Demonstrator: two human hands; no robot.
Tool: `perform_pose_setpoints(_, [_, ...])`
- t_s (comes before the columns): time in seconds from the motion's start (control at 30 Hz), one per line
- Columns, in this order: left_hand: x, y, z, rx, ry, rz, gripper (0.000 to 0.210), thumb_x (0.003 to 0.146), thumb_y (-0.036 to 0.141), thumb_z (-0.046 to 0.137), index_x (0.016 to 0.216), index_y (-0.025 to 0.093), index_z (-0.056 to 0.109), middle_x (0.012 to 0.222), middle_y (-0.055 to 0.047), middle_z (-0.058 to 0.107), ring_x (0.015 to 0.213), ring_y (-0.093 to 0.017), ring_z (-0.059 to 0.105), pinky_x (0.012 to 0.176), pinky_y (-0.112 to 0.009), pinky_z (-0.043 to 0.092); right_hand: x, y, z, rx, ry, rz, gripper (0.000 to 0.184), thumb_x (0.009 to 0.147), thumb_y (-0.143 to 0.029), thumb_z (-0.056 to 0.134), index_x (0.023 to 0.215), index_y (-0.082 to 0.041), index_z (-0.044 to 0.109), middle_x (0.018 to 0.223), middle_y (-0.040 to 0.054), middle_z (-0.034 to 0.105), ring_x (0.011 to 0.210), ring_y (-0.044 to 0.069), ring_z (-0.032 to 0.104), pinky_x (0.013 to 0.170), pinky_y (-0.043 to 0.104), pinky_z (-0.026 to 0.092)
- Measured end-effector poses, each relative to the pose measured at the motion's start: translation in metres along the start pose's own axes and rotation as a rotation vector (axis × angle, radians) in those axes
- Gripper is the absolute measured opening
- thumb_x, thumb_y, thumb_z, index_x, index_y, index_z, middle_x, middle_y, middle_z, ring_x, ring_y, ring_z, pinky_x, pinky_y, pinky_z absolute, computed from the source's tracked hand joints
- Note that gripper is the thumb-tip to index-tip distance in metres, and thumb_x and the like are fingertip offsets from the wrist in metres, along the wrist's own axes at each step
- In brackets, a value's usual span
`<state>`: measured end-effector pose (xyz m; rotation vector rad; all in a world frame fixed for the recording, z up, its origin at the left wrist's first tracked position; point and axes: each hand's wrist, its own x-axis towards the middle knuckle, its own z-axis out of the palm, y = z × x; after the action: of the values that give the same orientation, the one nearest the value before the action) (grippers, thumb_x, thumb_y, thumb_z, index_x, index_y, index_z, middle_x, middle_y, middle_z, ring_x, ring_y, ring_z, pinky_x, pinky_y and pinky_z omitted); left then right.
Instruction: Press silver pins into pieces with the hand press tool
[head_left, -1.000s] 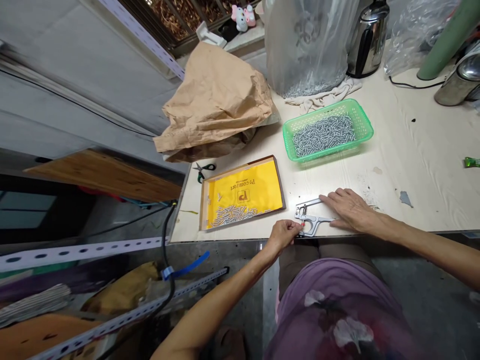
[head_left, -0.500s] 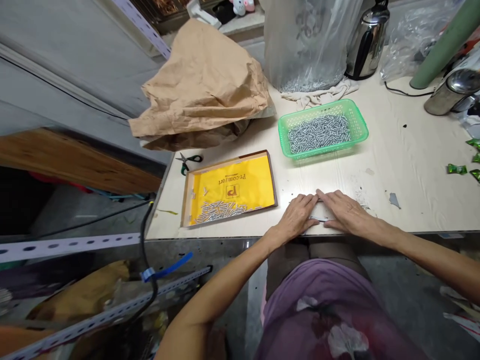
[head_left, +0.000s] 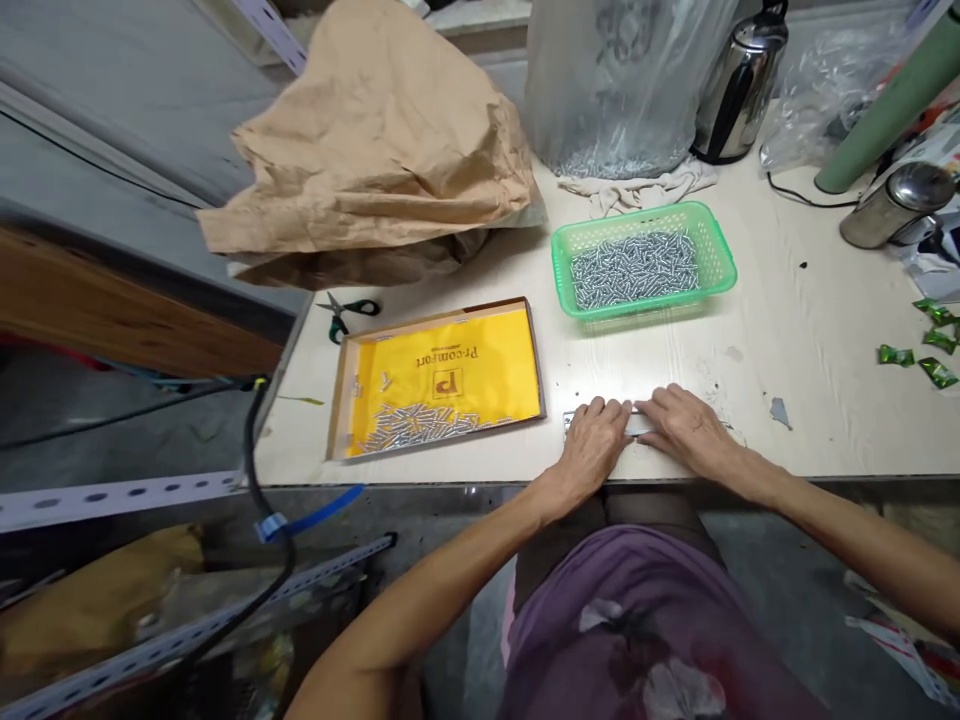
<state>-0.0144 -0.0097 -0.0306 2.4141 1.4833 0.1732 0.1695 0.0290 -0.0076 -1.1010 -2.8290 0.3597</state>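
Note:
My left hand (head_left: 596, 442) and my right hand (head_left: 684, 430) are close together at the front edge of the table. Both are closed on a narrow, flat, silvery-grey strip (head_left: 640, 424) lying along the tabletop. Its left end, with dark marks, sticks out past my left hand; its right end is hidden under my right hand. Left of my hands lies a shallow box (head_left: 342, 400) lined with a yellow "Pr-comfort" sheet (head_left: 480, 350). Small metal pins (head_left: 420, 425) lie heaped along its near side. Behind my hands stands a green plastic basket (head_left: 561, 265) holding many small metal screw-like pieces (head_left: 637, 268).
Scissors (head_left: 345, 312) lie beyond the box's left corner. Crumpled brown paper (head_left: 390, 150), a clear bag of metal pieces (head_left: 615, 100) and a steel kettle (head_left: 742, 85) stand at the back. Green-wrapped sweets (head_left: 896, 355) and a steel flask (head_left: 892, 205) are at right.
My hands have flattened and drawn closer over the strip, whose left end now shows beyond my left hand. The view has shifted slightly; the box and basket stay where they were.

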Motion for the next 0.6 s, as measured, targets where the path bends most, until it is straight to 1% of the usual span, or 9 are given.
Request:
perform_pose_setpoints(0.07, [-0.006,0.002,0.01,-0.032,0.083,-0.008,0.041,0.094,0.025,0.046,0.134,0.015,0.043,0.126,-0.014,0.056,0.117,-0.027,0.052,0.097,-0.043,0.044,0.002,0.011,-0.009,0.046,-0.033,-0.051,0.035,0.086,-0.037,0.06,0.114,-0.014,0.059,0.097,0.0118,0.062,0.088,0.025,0.053,0.074,0.035,0.043])
perform_pose_setpoints(0.13, [-0.015,0.009,0.022,-0.067,0.156,0.009,0.043,0.097,0.023,0.04,0.139,0.014,0.038,0.14,-0.017,0.047,0.133,-0.027,0.041,0.107,-0.046,0.036,0.007,0.021,-0.014,0.083,-0.048,-0.072,0.036,0.088,-0.037,0.057,0.117,-0.015,0.058,0.102,0.0121,0.062,0.092,0.025,0.054,0.078,0.036,0.045])
perform_pose_setpoints(0.23, [-0.027,0.023,0.037,-0.106,0.197,0.106,0.043,0.099,0.028,0.036,0.14,0.015,0.038,0.144,-0.016,0.045,0.141,-0.026,0.031,0.113,-0.046,0.031,0.02,0.035,-0.013,0.071,-0.033,-0.026,0.023,0.093,-0.027,0.046,0.106,-0.016,0.062,0.097,0.0117,0.063,0.091,0.025,0.054,0.077,0.036,0.045])
perform_pose_setpoints(0.3, [-0.032,0.031,0.041,-0.116,0.209,0.156,0.046,0.098,0.036,0.037,0.137,0.013,0.042,0.141,-0.016,0.049,0.14,-0.026,0.033,0.114,-0.045,0.031,0.033,0.042,-0.008,0.047,-0.015,-0.007,0.022,0.093,-0.024,0.043,0.095,-0.017,0.064,0.09,0.0115,0.063,0.086,0.024,0.053,0.075,0.037,0.043])
perform_pose_setpoints(0.37, [-0.032,0.034,0.041,-0.124,0.214,0.167,0.049,0.097,0.042,0.038,0.135,0.012,0.044,0.14,-0.015,0.05,0.139,-0.026,0.035,0.114,-0.044,0.03,0.045,0.045,-0.004,0.018,0.001,0.0,0.022,0.093,-0.024,0.043,0.09,-0.017,0.064,0.088,0.0117,0.063,0.083,0.024,0.052,0.074,0.038,0.042])
perform_pose_setpoints(0.43, [-0.031,0.035,0.038,-0.137,0.196,0.157,0.054,0.096,0.047,0.039,0.136,0.011,0.044,0.141,-0.016,0.049,0.139,-0.027,0.036,0.115,-0.044,0.028,0.055,0.039,-0.003,-0.019,0.008,0.012,0.023,0.094,-0.022,0.042,0.092,-0.017,0.064,0.09,0.0124,0.063,0.084,0.025,0.051,0.073,0.039,0.04])
perform_pose_setpoints(0.5, [-0.029,0.034,0.036,-0.153,0.159,0.146,0.06,0.094,0.051,0.041,0.137,0.01,0.044,0.141,-0.017,0.048,0.139,-0.028,0.036,0.116,-0.045,0.027,0.061,0.023,-0.004,-0.037,-0.008,-0.018,0.022,0.093,-0.019,0.043,0.094,-0.02,0.066,0.095,0.0114,0.063,0.089,0.025,0.05,0.074,0.04,0.039])
perform_pose_setpoints(0.53, [-0.028,0.034,0.035,-0.161,0.131,0.14,0.061,0.093,0.053,0.042,0.136,0.01,0.044,0.14,-0.018,0.049,0.137,-0.029,0.038,0.115,-0.046,0.028,0.062,0.013,-0.006,-0.026,-0.032,-0.081,0.021,0.092,-0.019,0.046,0.095,-0.022,0.067,0.098,0.0102,0.063,0.092,0.025,0.05,0.075,0.04,0.038])
perform_pose_setpoints(0.6, [-0.027,0.034,0.032,-0.169,0.062,0.13,0.064,0.09,0.056,0.045,0.134,0.01,0.048,0.135,-0.019,0.053,0.132,-0.03,0.044,0.112,-0.046,0.032,0.065,-0.011,-0.008,0.031,-0.103,-0.272,0.017,0.089,-0.02,0.053,0.092,-0.027,0.068,0.105,0.0067,0.063,0.101,0.025,0.048,0.079,0.039,0.037])
